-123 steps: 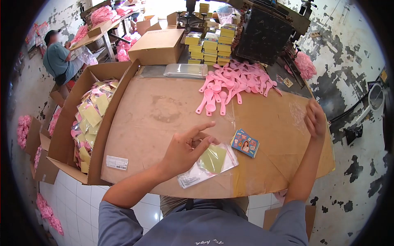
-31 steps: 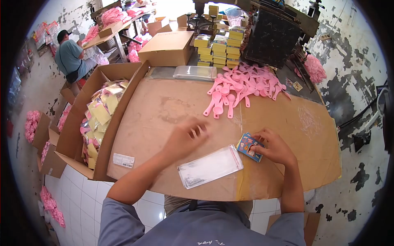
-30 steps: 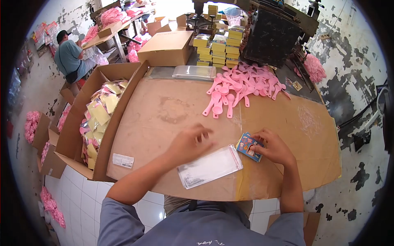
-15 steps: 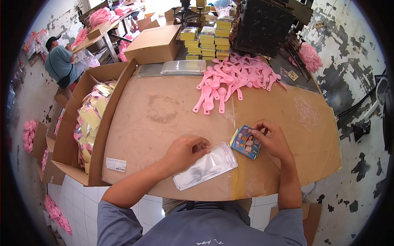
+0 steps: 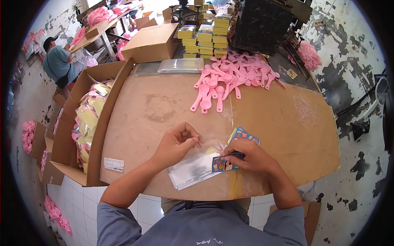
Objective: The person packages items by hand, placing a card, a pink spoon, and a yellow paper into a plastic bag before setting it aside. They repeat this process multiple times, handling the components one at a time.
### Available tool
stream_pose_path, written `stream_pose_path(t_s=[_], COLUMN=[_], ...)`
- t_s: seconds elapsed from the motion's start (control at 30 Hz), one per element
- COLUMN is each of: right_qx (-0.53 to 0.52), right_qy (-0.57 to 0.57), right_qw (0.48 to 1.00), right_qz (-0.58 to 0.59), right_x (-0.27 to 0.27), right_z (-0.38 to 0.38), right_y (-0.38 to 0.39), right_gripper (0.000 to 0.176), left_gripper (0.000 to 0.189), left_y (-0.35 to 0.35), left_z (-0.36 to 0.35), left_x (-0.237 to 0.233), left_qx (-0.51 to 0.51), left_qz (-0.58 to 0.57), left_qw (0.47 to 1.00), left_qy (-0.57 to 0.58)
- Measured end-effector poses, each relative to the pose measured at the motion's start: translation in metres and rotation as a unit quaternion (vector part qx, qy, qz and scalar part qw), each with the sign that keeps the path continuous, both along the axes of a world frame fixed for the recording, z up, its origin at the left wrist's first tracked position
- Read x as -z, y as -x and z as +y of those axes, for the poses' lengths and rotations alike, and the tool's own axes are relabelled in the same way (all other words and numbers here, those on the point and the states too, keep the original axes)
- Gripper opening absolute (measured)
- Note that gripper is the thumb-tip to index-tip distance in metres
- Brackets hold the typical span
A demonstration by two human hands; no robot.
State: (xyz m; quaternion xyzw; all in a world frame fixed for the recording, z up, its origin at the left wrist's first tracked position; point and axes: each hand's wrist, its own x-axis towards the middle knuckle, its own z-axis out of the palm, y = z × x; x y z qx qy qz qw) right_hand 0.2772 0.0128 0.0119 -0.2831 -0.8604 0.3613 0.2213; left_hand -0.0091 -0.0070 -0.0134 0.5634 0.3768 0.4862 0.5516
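My left hand [image 5: 176, 143] pinches the edge of a thin clear plastic bag [image 5: 208, 144], raised over the stack of clear bags [image 5: 191, 173] on the cardboard-covered table. In my right hand [image 5: 252, 155] is a printed blue card [image 5: 225, 164], held low over the right end of the bag stack, with the fingertips close to the raised bag. My fingers hide part of the card. Just behind the right hand lies a small pile of similar blue cards [image 5: 245, 134], fanned slightly and partly covered by that hand.
Pink plastic spoons [image 5: 242, 74] lie heaped at the table's back, beside a pack of clear bags [image 5: 180, 65]. Yellow-edged card stacks [image 5: 205, 39] stand behind. Left is an open carton [image 5: 94, 158] of filled packets. A person [image 5: 59, 61] sits far left.
My right hand has moved left and down from the card pile, taking one card over the bags. My left hand has lifted a bag's edge up from the stack.
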Motion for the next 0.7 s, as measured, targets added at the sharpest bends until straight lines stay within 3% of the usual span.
stream_pose_path(t_s=[0.07,0.17,0.27,0.37,0.47,0.57,0.7], right_qx=[-0.007,0.053,0.168,0.213,0.209,0.144,0.046], right_qy=[0.002,0.060,0.170,0.131,0.126,0.019,-0.058], right_qw=[1.000,0.995,0.953,0.927,0.932,0.986,0.993], right_qz=[-0.002,0.064,0.185,0.279,0.268,0.083,0.091], right_x=[-0.003,-0.002,0.000,0.001,-0.003,-0.019,-0.015], right_z=[0.000,0.000,-0.001,0.002,-0.001,-0.003,-0.003], right_y=[0.000,-0.001,0.003,0.004,0.004,0.003,0.015], right_gripper=[0.014,0.014,0.014,0.018,0.017,0.017,0.024], left_gripper=[0.015,0.029,0.038,0.037,0.040,0.044,0.050], left_y=[0.006,0.002,-0.005,-0.011,-0.013,-0.015,-0.016], left_z=[-0.002,-0.007,-0.010,-0.014,-0.015,-0.017,-0.021], left_x=[-0.010,-0.024,-0.022,-0.021,-0.018,-0.014,-0.011], left_qx=[0.048,0.063,0.067,0.050,0.044,0.055,0.095], left_qz=[-0.083,-0.081,-0.038,-0.014,0.004,-0.015,0.094], left_qw=[0.994,0.990,0.994,0.996,0.997,0.996,0.991], left_qy=[0.061,0.092,0.082,0.069,0.064,0.066,-0.008])
